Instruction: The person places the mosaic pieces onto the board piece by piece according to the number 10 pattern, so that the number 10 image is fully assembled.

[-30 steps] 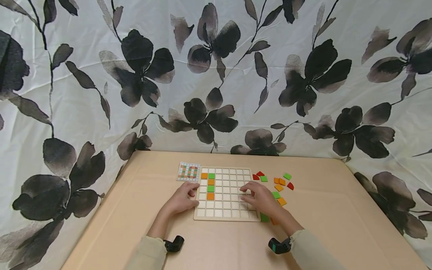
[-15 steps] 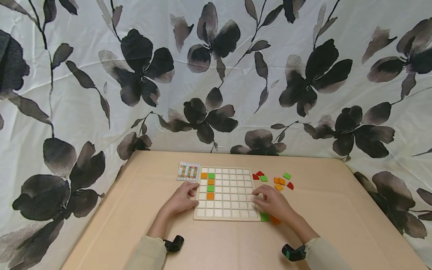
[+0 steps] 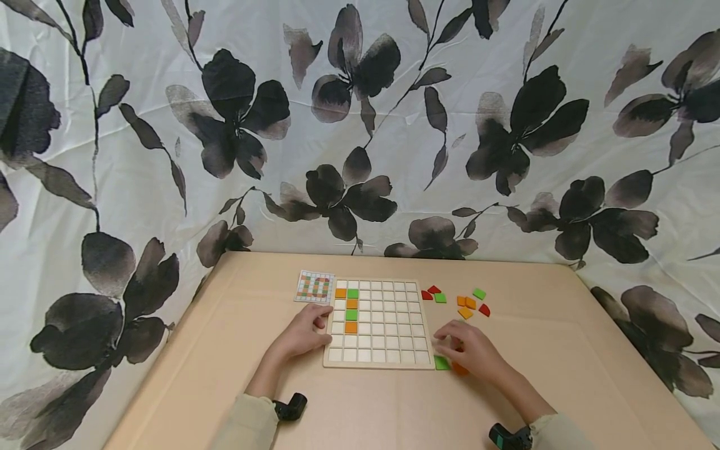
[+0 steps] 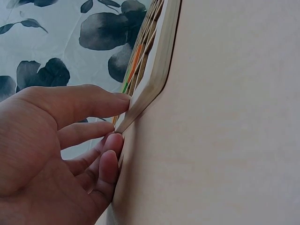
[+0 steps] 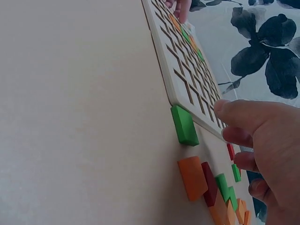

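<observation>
A pale wooden grid board (image 3: 378, 366) lies on the table, with several orange and green tiles in its left columns. My left hand (image 3: 300, 328) rests at its left edge, thumb and fingertips touching the rim (image 4: 152, 91) in the left wrist view. Past the board's right edge, my right hand (image 3: 469, 350) hovers over loose tiles with fingers loosely bent; nothing shows between them. Below it in the head view lie a green tile (image 3: 441, 362) and a partly hidden orange tile (image 3: 459, 369). The right wrist view also shows a dark red tile (image 5: 209, 183) there.
A small printed pattern card (image 3: 314, 286) lies at the board's upper left. Beyond the right hand are scattered red, green and orange tiles (image 3: 467, 302). A floral cloth (image 3: 427, 144) hangs behind the wooden table (image 3: 349, 412).
My right hand has moved from over the board's right columns, rightward and nearer to me, to above the loose tiles. The left hand stays at the board's edge.
</observation>
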`<state>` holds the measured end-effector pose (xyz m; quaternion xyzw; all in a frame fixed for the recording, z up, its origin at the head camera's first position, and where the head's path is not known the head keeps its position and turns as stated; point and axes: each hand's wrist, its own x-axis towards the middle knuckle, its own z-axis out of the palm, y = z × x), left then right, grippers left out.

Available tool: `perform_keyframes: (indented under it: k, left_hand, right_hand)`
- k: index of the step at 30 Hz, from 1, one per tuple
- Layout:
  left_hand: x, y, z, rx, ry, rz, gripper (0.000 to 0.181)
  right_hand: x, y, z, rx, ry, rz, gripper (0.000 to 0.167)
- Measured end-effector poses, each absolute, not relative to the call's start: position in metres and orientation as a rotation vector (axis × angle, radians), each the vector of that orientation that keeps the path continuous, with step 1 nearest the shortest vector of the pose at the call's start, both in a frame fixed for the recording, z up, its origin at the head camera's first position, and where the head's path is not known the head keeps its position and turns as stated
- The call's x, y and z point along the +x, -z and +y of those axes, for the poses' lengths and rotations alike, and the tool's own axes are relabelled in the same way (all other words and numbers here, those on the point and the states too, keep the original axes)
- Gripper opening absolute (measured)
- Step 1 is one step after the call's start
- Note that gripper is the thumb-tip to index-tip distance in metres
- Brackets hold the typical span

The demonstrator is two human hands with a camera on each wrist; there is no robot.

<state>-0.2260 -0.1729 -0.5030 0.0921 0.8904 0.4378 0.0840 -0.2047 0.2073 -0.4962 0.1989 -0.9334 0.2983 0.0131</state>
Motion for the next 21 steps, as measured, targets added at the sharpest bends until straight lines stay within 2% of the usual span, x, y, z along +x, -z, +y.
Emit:
perform_keyframes:
  k: [12, 18, 21]
  left_hand:
    - [-0.226, 0.502, -0.173, 0.274, -1.294, 2.663, 0.065]
    - [-0.226, 0.501, -0.172, 0.271, -1.316, 2.649, 0.065]
    - [-0.226, 0.502, -0.172, 0.272, -1.319, 2.647, 0.065]
  right_hand:
    - [-0.195, 0.504, 0.222, 0.781, -0.979, -2.914, 0.021]
    - [-0.192, 0.506, 0.225, 0.827, -0.890, -2.969, 0.027]
    - [-0.192, 0.505, 0.225, 0.844, -0.833, -2.991, 0.025]
